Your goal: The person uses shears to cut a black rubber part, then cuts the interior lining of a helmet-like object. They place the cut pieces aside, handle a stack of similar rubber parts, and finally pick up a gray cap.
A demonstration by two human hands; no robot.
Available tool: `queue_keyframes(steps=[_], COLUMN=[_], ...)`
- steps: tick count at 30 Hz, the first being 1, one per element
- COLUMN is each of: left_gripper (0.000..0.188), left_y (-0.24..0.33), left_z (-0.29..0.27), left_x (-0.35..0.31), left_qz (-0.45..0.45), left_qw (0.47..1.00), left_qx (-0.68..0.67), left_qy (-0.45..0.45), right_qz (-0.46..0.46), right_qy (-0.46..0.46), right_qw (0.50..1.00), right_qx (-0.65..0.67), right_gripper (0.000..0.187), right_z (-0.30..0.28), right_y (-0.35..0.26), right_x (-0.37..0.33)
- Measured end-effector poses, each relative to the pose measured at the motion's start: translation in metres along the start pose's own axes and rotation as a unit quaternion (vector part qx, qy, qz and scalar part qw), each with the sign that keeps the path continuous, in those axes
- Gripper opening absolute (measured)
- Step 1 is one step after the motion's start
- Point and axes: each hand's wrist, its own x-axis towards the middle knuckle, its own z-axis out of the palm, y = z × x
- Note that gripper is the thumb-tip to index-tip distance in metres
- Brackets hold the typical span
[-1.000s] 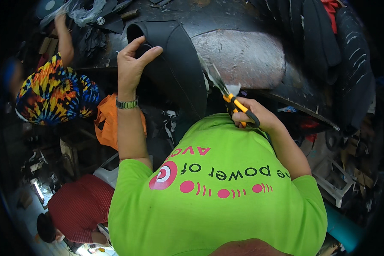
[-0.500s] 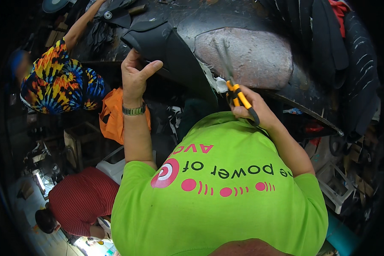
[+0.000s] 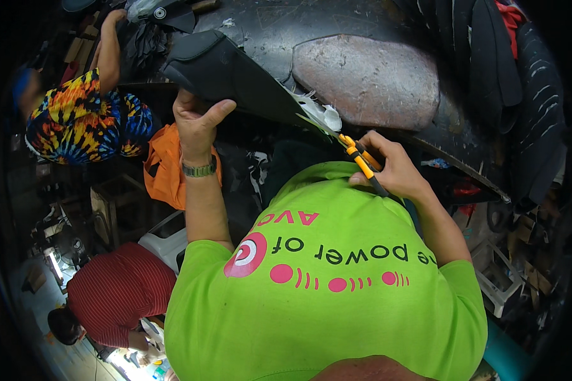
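Note:
My left hand [image 3: 198,124] holds up a black boot-shaft-like piece [image 3: 225,73], fingers tucked behind it and thumb in front. White frayed material [image 3: 324,114] sticks out along its lower right edge. My right hand [image 3: 393,166] grips long-nosed pliers [image 3: 360,162] with orange and black handles. Their thin jaws point up and left, close against the piece's edge beside the white material; whether they pinch it I cannot tell. Just beyond lies a worn grey-brown slab [image 3: 368,79] with rounded ends on the dark table.
The dark table [image 3: 260,22] runs across the top. Several black pieces [image 3: 489,57] hang or lie at the right, beside a red cloth [image 3: 510,25]. An orange bag [image 3: 164,166] is left of my forearm. One person [image 3: 92,120] stands upper left; another [image 3: 121,292] bends lower left.
The pliers have swung down from over the slab to the black piece's edge. My left hand has tilted the piece and shifted slightly left. The white material sticks out more.

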Motion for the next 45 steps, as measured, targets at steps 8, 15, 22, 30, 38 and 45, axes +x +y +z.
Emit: queue_keyframes(steps=[8,15,22,30,38,45], left_gripper=[0.051,0.051,0.053,0.052,0.043,0.041], left_y=[-0.005,-0.009,-0.012,-0.01,0.001,0.009], left_z=[0.011,0.012,0.01,0.011,0.028,0.045], left_x=[-0.013,-0.02,-0.025,-0.028,-0.032,-0.03], left_qz=[0.031,0.051,0.073,0.07,0.01,-0.034], left_qw=[0.999,0.997,0.993,0.994,1.0,0.994], left_qx=[-0.03,-0.053,-0.091,-0.086,0.01,0.096], left_qy=[0.007,0.012,0.015,0.02,0.009,-0.033], right_qz=[-0.062,-0.044,-0.011,-0.033,0.026,0.003], right_qy=[0.038,0.017,-0.017,-0.002,-0.012,0.005], right_qw=[0.997,0.998,0.996,0.995,0.995,0.989], right_qx=[0.001,0.041,0.081,0.089,0.092,0.149], right_gripper=[0.067,0.06,0.056,0.051,0.051,0.051], right_z=[0.007,0.006,0.01,0.018,0.013,0.017], right_y=[-0.016,-0.022,-0.023,-0.02,-0.011,-0.015], right_x=[0.01,0.007,0.002,-0.003,-0.002,0.005])
